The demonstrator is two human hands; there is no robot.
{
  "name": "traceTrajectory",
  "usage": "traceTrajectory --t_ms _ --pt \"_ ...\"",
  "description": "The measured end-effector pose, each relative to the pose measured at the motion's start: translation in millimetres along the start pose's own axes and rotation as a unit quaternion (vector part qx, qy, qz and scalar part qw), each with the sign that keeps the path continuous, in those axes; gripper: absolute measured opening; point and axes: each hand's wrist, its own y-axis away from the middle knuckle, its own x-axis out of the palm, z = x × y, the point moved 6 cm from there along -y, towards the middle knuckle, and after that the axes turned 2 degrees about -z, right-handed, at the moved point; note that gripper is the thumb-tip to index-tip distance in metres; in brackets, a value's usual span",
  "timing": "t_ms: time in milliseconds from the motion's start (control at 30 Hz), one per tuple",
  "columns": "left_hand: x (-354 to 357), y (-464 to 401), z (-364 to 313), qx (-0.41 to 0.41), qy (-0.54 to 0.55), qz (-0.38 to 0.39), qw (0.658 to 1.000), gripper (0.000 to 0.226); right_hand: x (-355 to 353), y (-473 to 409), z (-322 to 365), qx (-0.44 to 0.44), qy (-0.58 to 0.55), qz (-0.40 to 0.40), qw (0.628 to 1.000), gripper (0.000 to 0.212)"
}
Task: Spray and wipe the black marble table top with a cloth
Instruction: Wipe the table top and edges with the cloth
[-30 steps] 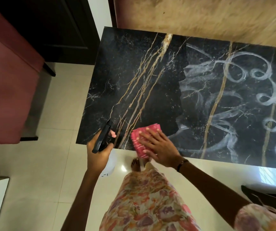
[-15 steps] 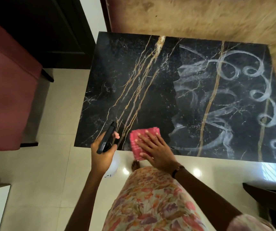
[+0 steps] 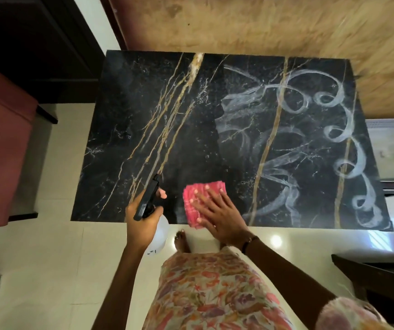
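1. The right hand (image 3: 217,215) presses flat on a folded pink cloth (image 3: 197,198) at the near edge of the black gold-veined marble table top (image 3: 143,120).
2. The left hand (image 3: 143,222) grips a black-headed white spray bottle (image 3: 148,198).
3. White swirled streaks (image 3: 348,139) cover the table's right half.

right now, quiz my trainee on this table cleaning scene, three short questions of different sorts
1. True or false: the left hand grips the spray bottle.
2. The right hand presses flat on: A) a sponge B) the pink cloth C) bare marble.
3. Fill in: the white swirl marks cover the ______ half of the black marble table top.

Key: 1 true; 2 B; 3 right.
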Motion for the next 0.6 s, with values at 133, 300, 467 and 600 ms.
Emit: traceTrajectory --t_ms 133,300,467,600 --pt "25 4 -5 -0.03 -0.004 -0.037 0.999 0.018 7 73 -62 -0.019 0.006 0.003 1.0 0.055" --pt "47 8 -9 -0.053 -0.001 -0.066 0.996 0.016 -24 56 -140 0.102 -0.009 -0.003 0.995 0.056" --pt "72 7 -22 -0.014 -0.005 -0.045 0.999 0.037 -20 17 -105 0.093 -0.024 -0.022 0.995 0.055" --pt "90 4 -31 0.004 -0.001 -0.051 0.999 0.041 4 74 -99 -0.041 0.004 0.01 0.999 0.053"
